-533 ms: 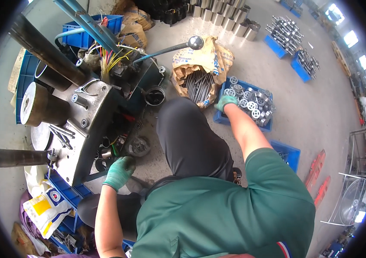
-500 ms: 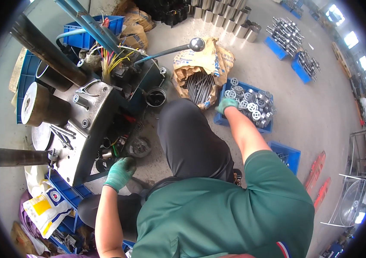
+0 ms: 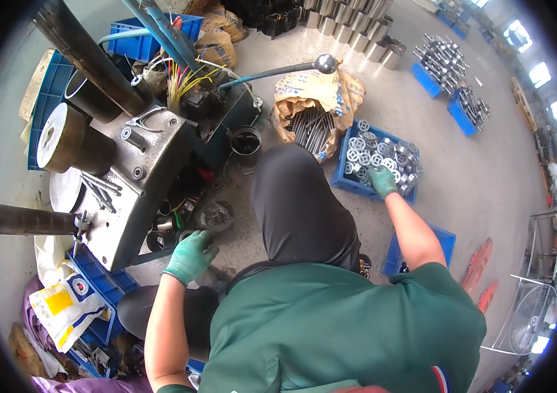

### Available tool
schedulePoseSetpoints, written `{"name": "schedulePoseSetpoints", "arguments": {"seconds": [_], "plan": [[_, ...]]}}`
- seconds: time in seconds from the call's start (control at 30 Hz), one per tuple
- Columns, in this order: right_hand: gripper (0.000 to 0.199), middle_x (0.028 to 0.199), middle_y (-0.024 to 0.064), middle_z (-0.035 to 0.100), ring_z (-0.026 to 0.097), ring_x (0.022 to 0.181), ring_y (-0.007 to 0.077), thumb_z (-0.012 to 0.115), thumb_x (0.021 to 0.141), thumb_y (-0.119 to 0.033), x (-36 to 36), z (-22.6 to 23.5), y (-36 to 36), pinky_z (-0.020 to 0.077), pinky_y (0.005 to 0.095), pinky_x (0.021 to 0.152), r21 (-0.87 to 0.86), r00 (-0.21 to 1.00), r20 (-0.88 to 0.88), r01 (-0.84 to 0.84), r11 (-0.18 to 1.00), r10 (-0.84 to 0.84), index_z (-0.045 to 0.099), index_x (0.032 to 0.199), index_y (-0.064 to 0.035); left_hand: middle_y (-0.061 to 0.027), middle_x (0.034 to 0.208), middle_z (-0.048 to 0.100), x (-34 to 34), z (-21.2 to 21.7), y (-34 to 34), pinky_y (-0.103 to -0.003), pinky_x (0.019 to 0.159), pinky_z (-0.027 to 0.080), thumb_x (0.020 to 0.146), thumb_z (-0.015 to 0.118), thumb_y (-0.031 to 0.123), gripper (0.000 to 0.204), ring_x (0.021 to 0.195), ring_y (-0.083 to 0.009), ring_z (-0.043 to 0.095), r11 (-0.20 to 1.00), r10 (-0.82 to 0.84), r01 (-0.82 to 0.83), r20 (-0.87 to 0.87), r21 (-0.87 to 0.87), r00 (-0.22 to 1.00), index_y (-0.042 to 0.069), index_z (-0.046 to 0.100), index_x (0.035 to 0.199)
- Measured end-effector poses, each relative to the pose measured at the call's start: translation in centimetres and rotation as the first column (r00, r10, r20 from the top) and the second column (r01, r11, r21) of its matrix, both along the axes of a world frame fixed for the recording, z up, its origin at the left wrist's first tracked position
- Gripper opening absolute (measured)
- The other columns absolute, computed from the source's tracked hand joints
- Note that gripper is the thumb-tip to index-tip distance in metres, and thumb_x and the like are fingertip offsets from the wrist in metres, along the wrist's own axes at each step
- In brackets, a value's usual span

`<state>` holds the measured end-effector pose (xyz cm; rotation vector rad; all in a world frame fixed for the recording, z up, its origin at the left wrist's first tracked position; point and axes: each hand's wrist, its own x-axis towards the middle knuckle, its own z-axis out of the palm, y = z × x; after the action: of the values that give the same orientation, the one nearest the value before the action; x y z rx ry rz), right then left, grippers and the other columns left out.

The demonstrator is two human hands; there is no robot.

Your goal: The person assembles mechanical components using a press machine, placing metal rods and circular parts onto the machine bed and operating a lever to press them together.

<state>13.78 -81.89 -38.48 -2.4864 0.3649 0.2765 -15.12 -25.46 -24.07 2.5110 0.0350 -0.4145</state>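
My right hand, in a green glove, reaches into a blue bin piled with round, spoked metal parts. It touches the parts near the bin's front side; its fingertips are hidden among them, so I cannot see whether it grips one. My left hand, gloved alike, hovers empty in front of the metal work stand, with its fingers apart. On the stand's plate lie several dark metal rods, a forked metal piece and a short cylinder with a bearing-like end.
A torn paper sack of metal rods stands left of the bin. A ball-ended lever juts from the machine toward it. Another blue bin sits beside my right arm. Steel cylinders stand at the back; a fan is at the far right.
My right hand has moved from the bin's left edge to the parts in its middle front. My left hand's fingers have spread apart. The whole view has shifted slightly.
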Motion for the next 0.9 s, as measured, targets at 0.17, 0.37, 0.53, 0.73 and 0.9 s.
{"name": "schedulePoseSetpoints", "arguments": {"seconds": [0.17,0.37,0.53,0.73,0.9], "plan": [[0.044,0.095,0.0080,0.076,0.060,0.065,0.0116,0.058,0.104,-0.036,-3.4,15.7,6.5,0.0474,0.0254,0.054,0.736,0.986,-0.143,0.046,0.676,0.089,0.061,0.133,-0.0040,-0.0199,0.118,0.070,-0.8,1.9,-0.9,-0.047,0.094,0.057,0.094,0.074,0.023,0.039,0.110,-0.0405,0.069,0.996,0.028,-0.027,0.016,-0.089,0.999,0.007,0.068,0.128],[0.071,0.122,0.0198,0.073,0.068,0.071,0.0166,0.071,0.091,-0.025,-7.8,29.1,20.2,0.0517,0.0248,0.059,0.845,0.771,0.322,-0.496,0.201,0.549,0.048,0.155,-0.0058,-0.0165,0.121,0.070,-0.1,4.3,-2.3,-0.045,0.097,0.056,0.096,0.074,0.023,0.041,0.111,-0.0358,0.069,0.945,0.072,0.031,0.298,-0.325,0.952,0.006,0.066,0.133],[0.067,0.112,0.0182,0.073,0.070,0.073,0.0184,0.069,0.095,-0.014,-11.8,30.7,35.3,0.0528,0.0278,0.056,0.905,0.689,0.310,-0.426,0.019,0.655,0.043,0.157,-0.0108,-0.0162,0.135,0.069,1.3,4.6,-2.6,-0.042,0.108,0.052,0.104,0.070,0.024,0.047,0.124,-0.0278,0.066,0.675,0.238,0.016,0.237,-0.738,0.942,0.001,0.059,0.144],[0.061,0.115,0.0028,0.067,0.064,0.106,0.0114,0.083,0.092,-0.007,-14.6,28.6,47.5,0.0538,0.0280,0.095,0.791,0.569,0.369,-0.607,0.072,0.735,0.054,0.145,-0.0040,-0.0082,0.134,0.064,1.4,4.6,-0.7,-0.036,0.108,0.048,0.111,0.060,0.020,0.045,0.123,-0.0154,0.057,0.284,0.562,-0.208,-0.013,-0.936,0.827,0.000,0.051,0.150],[0.060,0.114,0.0034,0.069,0.064,0.105,0.0120,0.088,0.089,-0.013,-13.7,29.7,52.4,0.0547,0.0283,0.092,0.660,0.446,0.484,-0.751,0.021,0.753,0.058,0.139,0.0006,-0.0090,0.131,0.066,1.7,4.7,1.1,-0.035,0.103,0.050,0.109,0.056,0.009,0.039,0.114,-0.0150,0.059,0.298,0.697,-0.225,0.050,-0.928,0.716,-0.001,0.055,0.146]]}}
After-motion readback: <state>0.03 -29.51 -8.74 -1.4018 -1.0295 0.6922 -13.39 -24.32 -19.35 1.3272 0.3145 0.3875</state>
